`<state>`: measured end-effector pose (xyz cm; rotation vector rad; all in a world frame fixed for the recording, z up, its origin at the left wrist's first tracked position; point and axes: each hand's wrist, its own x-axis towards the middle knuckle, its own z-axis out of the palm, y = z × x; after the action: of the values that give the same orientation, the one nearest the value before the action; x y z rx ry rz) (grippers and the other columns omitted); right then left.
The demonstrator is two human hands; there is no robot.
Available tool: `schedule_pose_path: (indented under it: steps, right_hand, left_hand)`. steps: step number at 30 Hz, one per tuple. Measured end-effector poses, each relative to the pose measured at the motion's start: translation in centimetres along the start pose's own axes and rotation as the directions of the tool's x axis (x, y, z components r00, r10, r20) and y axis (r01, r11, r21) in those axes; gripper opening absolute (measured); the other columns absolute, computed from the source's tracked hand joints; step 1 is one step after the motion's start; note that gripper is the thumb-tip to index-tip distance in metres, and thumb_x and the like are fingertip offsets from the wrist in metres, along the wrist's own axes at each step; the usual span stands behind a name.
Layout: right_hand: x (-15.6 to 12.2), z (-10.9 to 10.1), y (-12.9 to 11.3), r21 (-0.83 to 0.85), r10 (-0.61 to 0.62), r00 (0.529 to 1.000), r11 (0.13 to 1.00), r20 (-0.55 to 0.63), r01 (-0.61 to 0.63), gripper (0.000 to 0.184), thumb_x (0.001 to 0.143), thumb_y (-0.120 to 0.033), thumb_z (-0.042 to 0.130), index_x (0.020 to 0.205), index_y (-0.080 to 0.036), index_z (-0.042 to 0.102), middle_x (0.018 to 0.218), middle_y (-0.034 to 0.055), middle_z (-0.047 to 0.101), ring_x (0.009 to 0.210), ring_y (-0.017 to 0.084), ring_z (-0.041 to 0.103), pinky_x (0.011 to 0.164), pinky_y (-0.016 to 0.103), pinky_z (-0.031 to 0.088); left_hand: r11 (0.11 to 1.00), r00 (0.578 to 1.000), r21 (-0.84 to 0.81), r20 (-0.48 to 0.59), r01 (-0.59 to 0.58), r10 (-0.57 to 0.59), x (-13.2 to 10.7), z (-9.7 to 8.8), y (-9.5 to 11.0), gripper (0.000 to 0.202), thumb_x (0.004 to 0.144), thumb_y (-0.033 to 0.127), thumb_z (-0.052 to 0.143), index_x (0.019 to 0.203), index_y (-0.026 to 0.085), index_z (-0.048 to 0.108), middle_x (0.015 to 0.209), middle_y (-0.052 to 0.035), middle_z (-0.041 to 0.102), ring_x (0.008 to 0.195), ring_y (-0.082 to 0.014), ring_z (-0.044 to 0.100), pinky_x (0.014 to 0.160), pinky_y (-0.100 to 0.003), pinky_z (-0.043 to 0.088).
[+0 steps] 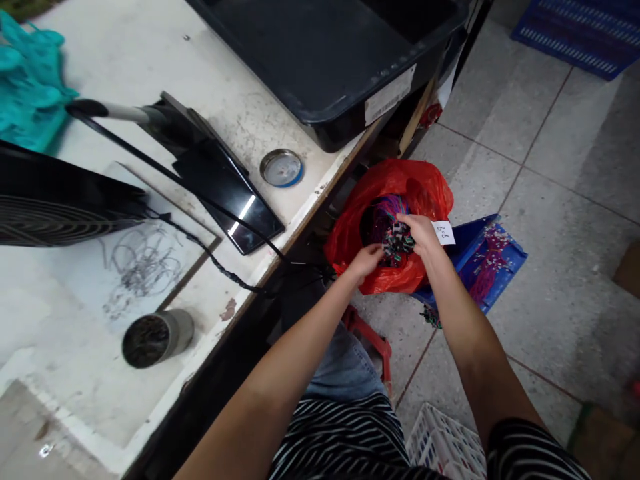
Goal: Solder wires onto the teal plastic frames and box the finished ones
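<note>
Over the mouth of a red plastic bag (pixel 345 230), my right hand (pixel 423 232) is closed around a bundle of thin purple, red and green wires (pixel 391 205) with small dark and pale connectors at their ends. My left hand (pixel 367 260) pinches at the connectors (pixel 397 241) from the other side, its fingertips partly hidden. More wires show inside the bag. A white paper tag (pixel 443 233) with handwritten digits lies beside my right wrist. Behind that forearm, a blue tray (pixel 510 259) holds another wire bundle (pixel 486 270).
On the worktable (pixel 235 280) to the left are a black bin (pixel 320 73), a phone (pixel 250 217), a round lid (pixel 281 168), a metal can (pixel 157 338) and a turquoise cloth (pixel 30 80). A white basket (pixel 443 443) and a blue crate (pixel 580 37) stand on the tiled floor.
</note>
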<state>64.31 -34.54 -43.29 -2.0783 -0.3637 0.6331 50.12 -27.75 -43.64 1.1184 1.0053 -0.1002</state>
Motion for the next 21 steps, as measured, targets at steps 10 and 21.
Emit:
schedule_pose_path:
  steps: [10,21]
  right_hand:
    - [-4.1,0.6,0.5,0.165,-0.005,0.996,0.986,0.090,-0.010,0.036,0.078,-0.055,0.061,0.068,-0.021,0.056,0.063,-0.0007,0.063,0.059,0.015,0.058,0.061,0.028,0.048]
    - [-1.5,-1.0,0.7,-0.344,-0.127,0.985,0.926,0.113,0.159,0.026,0.089,-0.022,0.049,0.091,-0.022,0.074,0.101,0.0089,0.075,0.106,0.026,0.066,0.098,0.039,0.046]
  left_hand:
    - [0.995,0.997,-0.073,0.031,0.072,-0.070,-1.1,0.2,-2.5,0.041,0.094,0.042,0.054,0.122,0.015,0.065,0.116,-0.0118,0.072,0.113,-0.0200,0.066,0.105,-0.036,0.046]
    - [0.998,0.995,0.010,0.079,0.055,-0.056,-0.7,0.7,3.2,0.030,0.096,0.037,0.056,0.083,0.011,0.062,0.064,-0.0048,0.067,0.054,-0.0112,0.064,0.062,-0.022,0.054]
